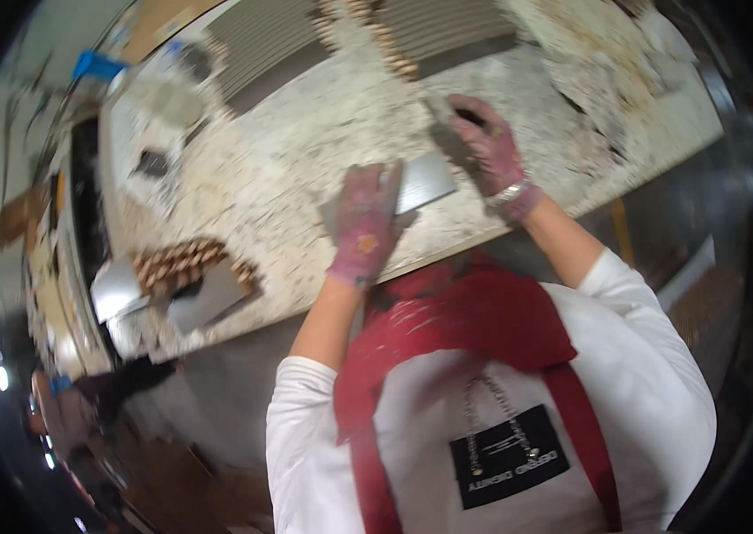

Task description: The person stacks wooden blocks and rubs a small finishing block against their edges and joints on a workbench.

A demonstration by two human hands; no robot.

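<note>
My left hand (365,222), in a pink glove with grey-stained fingers, lies with its fingers stretched out over a smooth silver-grey flat plate (428,179) near the table's front edge. The plate shows on both sides of that hand. Just right of it, my right hand (494,153), in a matching glove with a bracelet at the wrist, grips a dark grey, flat, narrow piece (455,138), tilted above the plate's right end. Motion blur and the fingers hide what kind of piece it is.
Grey ribbed panels (269,52) lie at the back of the stained pale table (278,187), with rows of small brown pieces (391,52) between them. More brown pieces (182,264) and a grey plate (207,300) sit front left. A person (69,414) is beyond, lower left.
</note>
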